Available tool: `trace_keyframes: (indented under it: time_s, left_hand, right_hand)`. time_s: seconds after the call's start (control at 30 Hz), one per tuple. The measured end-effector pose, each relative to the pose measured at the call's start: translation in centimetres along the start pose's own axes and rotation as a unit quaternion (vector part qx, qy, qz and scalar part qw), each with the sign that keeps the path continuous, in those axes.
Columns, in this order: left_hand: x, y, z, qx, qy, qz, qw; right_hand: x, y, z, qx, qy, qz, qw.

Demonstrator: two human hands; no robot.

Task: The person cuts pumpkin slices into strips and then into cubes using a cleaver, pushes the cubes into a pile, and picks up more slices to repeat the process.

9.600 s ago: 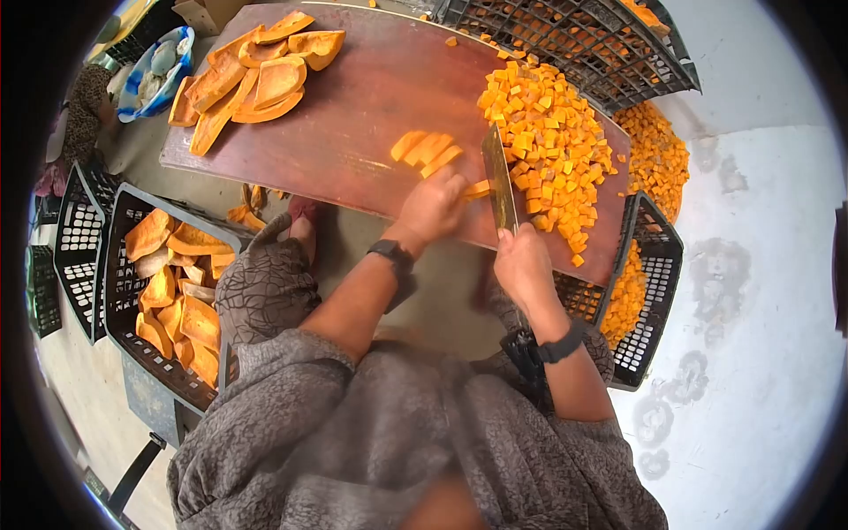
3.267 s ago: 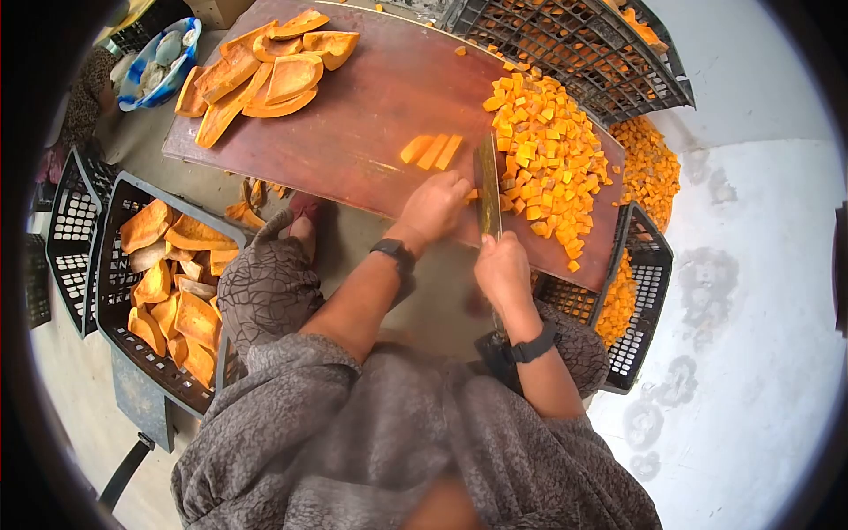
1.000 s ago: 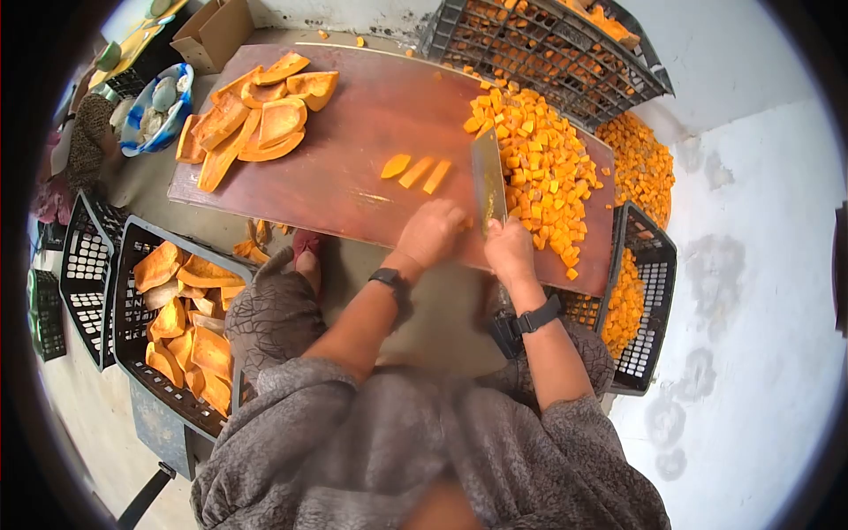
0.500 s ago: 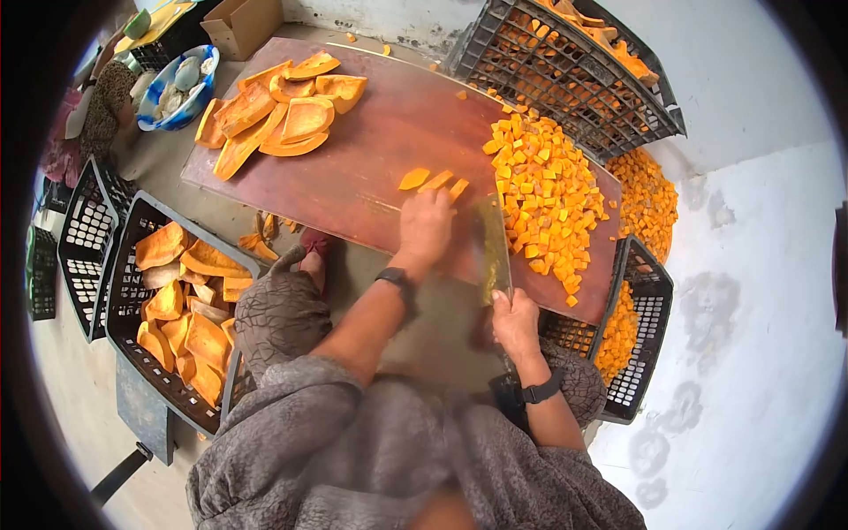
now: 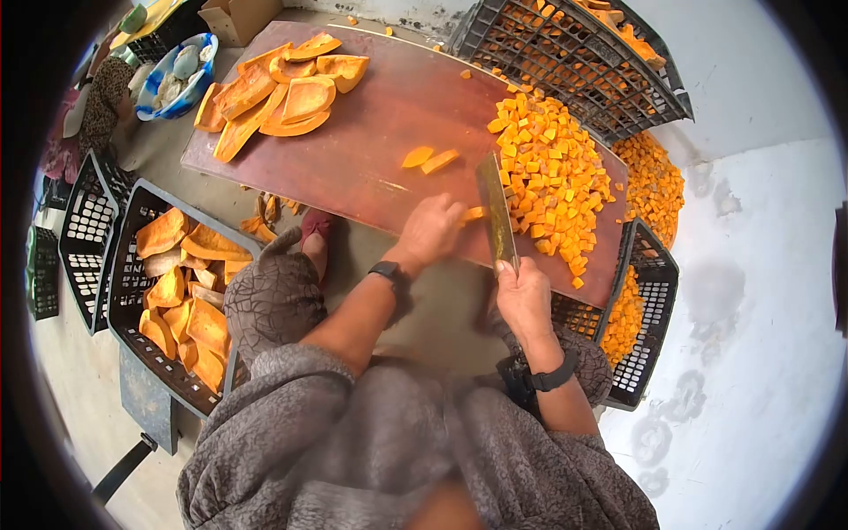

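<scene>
L hand (image 5: 431, 230) closed over one end of an orange strip (image 5: 475, 213), prob squash, on the red-brown board (image 5: 362, 168) by its near edge; strip's other end pokes out R toward the cleaver (image 5: 496, 208), can't tell if blade touches it; R hand (image 5: 525, 296) gripping cleaver by its handle, blade btwn strip & heap of cubes (image 5: 552, 168); 2 loose strips (image 5: 428, 160) lie just beyond L hand; strip looks light, stiff, might snap if bent, cut faces prob damp & a bit slippery; best held from above w/ fingertips curled back off blade; cleaver prob heavy-ish, hold by handle only
</scene>
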State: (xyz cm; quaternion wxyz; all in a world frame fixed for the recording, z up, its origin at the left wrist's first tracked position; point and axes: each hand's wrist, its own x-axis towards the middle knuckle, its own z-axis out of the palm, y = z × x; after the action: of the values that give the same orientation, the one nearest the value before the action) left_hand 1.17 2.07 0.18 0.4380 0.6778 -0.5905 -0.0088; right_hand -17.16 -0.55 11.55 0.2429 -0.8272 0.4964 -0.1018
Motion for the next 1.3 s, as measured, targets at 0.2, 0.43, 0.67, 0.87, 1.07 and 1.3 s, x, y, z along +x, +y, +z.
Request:
trace_keyframes:
  time_s: [0.2,0.43,0.67,0.87,1.07,1.3]
  left_hand:
    - [-0.1,-0.6,0.6,-0.016,0.005,0.011,1.0]
    - [0.2,-0.8,0.6,-0.047,-0.008,-0.001,0.999]
    - [-0.1,-0.9,0.1,-0.036,-0.019,0.004,0.999]
    - [0.0,-0.2,0.3,-0.043,0.021,0.018,0.999]
    - [0.1,-0.5,0.7,-0.04,0.015,0.014,0.999]
    - [0.0,-0.7,0.7,-0.031,-0.014,0.006,0.999]
  right_hand:
    - [-0.1,-1.0,0.4,-0.064,-0.028,0.016,0.997]
    - [2.8,-1.2,2.3,-0.049,-0.048,-0.004,0.998]
    - [5.9,-0.3,3.7,-0.066,0.021,-0.016,0.997]
    - [5.1,2.3,2.8,0.025,0.006,0.048,0.999]
    - [0.7,0.0,1.5,-0.004,-0.013,0.021,1.0]
    - [-0.1,-2.4,0.8,-0.049,-0.049,0.063,0.996]
